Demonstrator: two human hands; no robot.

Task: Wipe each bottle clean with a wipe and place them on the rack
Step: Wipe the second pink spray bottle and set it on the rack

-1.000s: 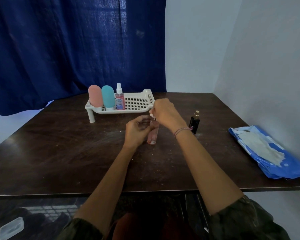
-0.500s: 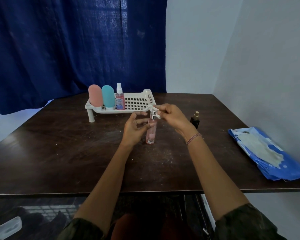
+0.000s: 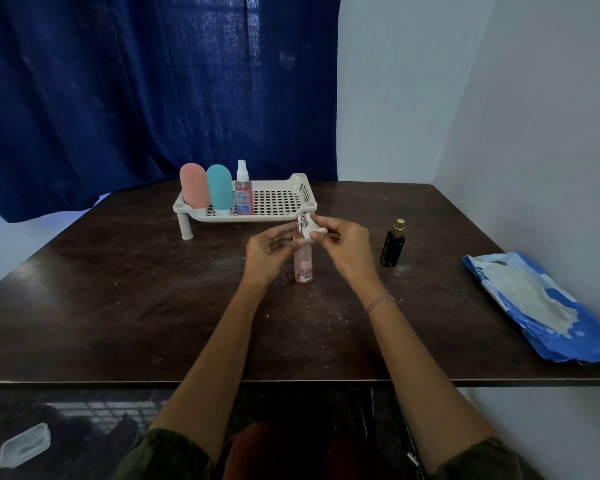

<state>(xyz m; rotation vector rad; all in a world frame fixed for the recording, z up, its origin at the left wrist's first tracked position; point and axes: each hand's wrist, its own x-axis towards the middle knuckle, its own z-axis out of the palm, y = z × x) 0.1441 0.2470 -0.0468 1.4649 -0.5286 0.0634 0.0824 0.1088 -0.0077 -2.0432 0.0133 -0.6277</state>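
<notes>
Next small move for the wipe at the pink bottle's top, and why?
Probably draw the wipe down the body of the pink bottle: the right hand pinches it only at the sprayer top, while the left hand holds the bottle upright on the table.

You face a dark wooden table point(image 3: 118, 306), scuffed and faintly glossy; a perforated cream plastic rack point(image 3: 284, 217); a clear pink bottle point(image 3: 303, 261) with shiny metal sprayer; a soft crumpled wipe point(image 3: 313, 231).

the right hand point(image 3: 343, 244) has come off the top of the pink spray bottle point(image 3: 303, 261) and drawn back to its right, so the nozzle (covered a second ago) now shows, with the wipe point(image 3: 311, 232) pinched just beside it.
</notes>
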